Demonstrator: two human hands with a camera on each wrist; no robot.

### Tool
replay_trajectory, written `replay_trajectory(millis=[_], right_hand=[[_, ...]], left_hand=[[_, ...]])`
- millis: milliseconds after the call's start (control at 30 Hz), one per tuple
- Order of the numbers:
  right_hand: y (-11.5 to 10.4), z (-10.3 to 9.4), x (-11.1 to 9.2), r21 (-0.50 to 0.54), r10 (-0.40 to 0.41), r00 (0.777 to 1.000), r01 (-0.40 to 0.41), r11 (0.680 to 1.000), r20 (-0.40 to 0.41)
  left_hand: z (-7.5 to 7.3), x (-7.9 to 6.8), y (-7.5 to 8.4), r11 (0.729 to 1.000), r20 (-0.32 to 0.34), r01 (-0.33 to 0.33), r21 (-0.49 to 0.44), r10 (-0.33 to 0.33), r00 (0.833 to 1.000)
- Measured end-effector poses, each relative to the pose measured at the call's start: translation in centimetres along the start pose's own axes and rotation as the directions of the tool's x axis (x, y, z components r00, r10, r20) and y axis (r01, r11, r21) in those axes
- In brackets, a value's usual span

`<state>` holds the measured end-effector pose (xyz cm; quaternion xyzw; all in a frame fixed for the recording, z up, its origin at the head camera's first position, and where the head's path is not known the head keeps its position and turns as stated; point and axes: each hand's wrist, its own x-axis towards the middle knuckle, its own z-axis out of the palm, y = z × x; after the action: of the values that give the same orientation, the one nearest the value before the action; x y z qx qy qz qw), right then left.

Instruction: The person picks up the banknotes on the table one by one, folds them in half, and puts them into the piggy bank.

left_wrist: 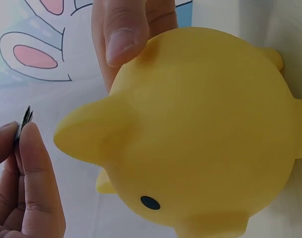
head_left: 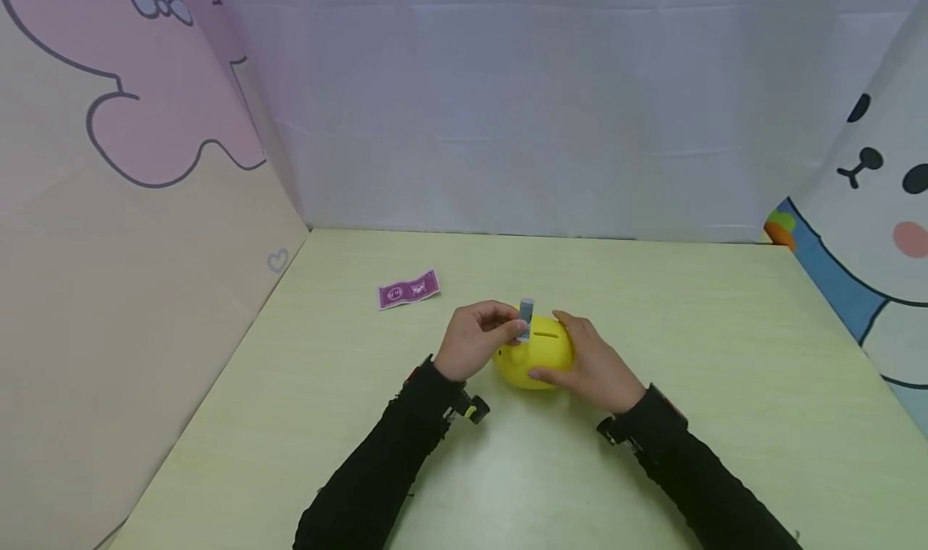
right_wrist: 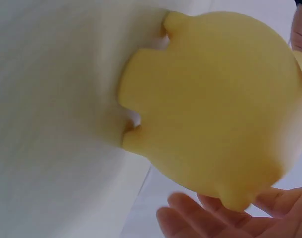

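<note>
The pale yellow-green table [head_left: 725, 341] carried a yellow piggy bank [head_left: 540, 353], standing on stubby feet that seemed, in a blurry side view, to rest flat. Farther back lay a purple banknote [head_left: 408, 291], slightly bent.

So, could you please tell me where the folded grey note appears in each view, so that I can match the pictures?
Head: the folded grey note is slightly right of and below centre, pinched in the left hand.
Left wrist: near the left edge, about mid-height, seen edge-on.
Right wrist: not visible.
Shared landmark: the yellow piggy bank, in all three views.
</note>
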<state>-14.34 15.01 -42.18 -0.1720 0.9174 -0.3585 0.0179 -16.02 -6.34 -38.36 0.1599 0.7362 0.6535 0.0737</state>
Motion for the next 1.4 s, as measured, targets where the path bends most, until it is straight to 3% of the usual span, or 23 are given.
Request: replay_trajectory(millis=[267, 533, 833, 1400], right_hand=[[-0.8, -2.0, -0.1, 0.041, 0.007, 0.999, -0.005, 0.999, -0.038], [-1.8, -3.2, 0.2, 0.116, -0.064, 0.984, 0.084, 0.99, -0.166], [-3.2, -2.8, 0.9, 0.271, -0.127, 0.955, 0.201, 0.942, -0.268], [-4.0, -1.5, 0.9, 0.315, -0.139, 0.912, 0.271, 0.909, -0.385]], left_hand=[[-0.3, 0.0, 0.7, 1.0, -0.042, 0.011, 0.008, -0.01, 0.999], [0.2, 0.1, 1.4, 0.999, -0.032, -0.015, -0.036, 0.014, 0.999], [1.4, 0.2, 1.4, 0.997, 0.021, -0.05, -0.065, 0.052, 0.998], [2.0, 0.1, 0.2, 0.994, 0.017, -0.09, -0.056, 0.091, 0.996]])
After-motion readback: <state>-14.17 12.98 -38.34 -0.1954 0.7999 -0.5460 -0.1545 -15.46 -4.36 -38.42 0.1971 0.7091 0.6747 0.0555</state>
